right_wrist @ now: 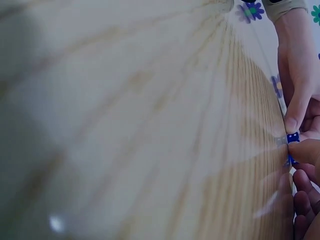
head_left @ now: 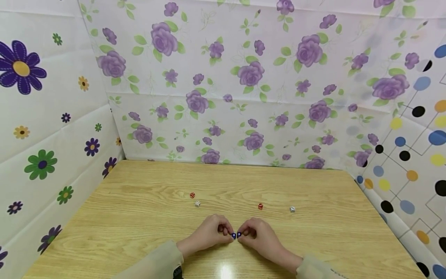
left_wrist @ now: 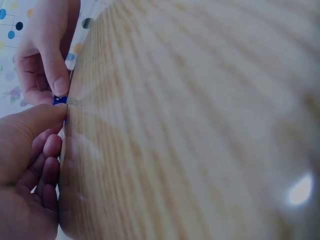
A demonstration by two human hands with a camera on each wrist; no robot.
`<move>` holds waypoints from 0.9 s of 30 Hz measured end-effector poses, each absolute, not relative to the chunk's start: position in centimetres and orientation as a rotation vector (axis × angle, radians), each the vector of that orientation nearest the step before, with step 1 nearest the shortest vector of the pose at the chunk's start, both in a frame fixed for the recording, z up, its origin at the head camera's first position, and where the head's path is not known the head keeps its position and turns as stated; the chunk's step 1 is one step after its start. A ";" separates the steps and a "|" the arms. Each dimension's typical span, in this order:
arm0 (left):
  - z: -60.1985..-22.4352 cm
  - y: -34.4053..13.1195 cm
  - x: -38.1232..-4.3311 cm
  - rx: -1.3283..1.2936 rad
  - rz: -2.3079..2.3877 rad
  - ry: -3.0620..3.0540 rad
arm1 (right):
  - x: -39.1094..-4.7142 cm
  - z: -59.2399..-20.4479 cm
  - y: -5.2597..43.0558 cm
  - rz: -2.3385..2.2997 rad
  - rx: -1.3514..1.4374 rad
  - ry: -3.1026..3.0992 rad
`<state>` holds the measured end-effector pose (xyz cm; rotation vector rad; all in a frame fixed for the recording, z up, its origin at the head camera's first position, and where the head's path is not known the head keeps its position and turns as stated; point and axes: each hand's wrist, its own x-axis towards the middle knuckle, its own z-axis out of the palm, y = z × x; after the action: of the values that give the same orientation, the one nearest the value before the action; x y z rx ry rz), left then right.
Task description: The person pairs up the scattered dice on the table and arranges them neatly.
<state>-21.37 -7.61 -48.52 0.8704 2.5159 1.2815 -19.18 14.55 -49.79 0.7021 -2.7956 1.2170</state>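
Near the front of the wooden table, my left hand (head_left: 211, 234) pinches a blue die (head_left: 234, 235) between thumb and fingers. Facing it, my right hand (head_left: 262, 238) pinches a second blue die (head_left: 239, 235) the same way. The two dice are side by side, close to the tabletop, with a very narrow gap between them in the head view. From the left wrist, one blue die (left_wrist: 60, 100) shows white pips; fingers cover most of the other. The right wrist view also shows a blue die (right_wrist: 293, 137) between the two hands' fingertips.
Beyond the left hand lie a red die (head_left: 192, 195) and a white die (head_left: 197, 204), near each other. Past the right hand are another red die (head_left: 260, 206) and a white die (head_left: 292, 209), farther apart. Patterned cloths surround the wooden table (head_left: 139, 182) at the back and sides.
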 end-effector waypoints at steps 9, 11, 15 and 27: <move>-48.8 -7.7 -21.5 0.849 1.274 2.517 | -19.2 -50.1 14.3 1.232 0.700 -2.787; -48.9 -7.7 -21.6 0.850 1.281 2.510 | -19.2 -50.1 14.3 1.244 0.698 -2.788; -49.1 -7.7 -21.6 0.852 1.292 2.496 | -19.2 -50.2 14.3 1.257 0.692 -2.797; -48.9 -7.7 -21.5 0.849 1.298 2.495 | -19.2 -50.0 14.2 1.266 0.692 -2.805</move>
<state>-21.48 -7.71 -48.93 0.8493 2.4946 1.2977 -19.19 14.24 -50.01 0.6916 -2.8055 1.2662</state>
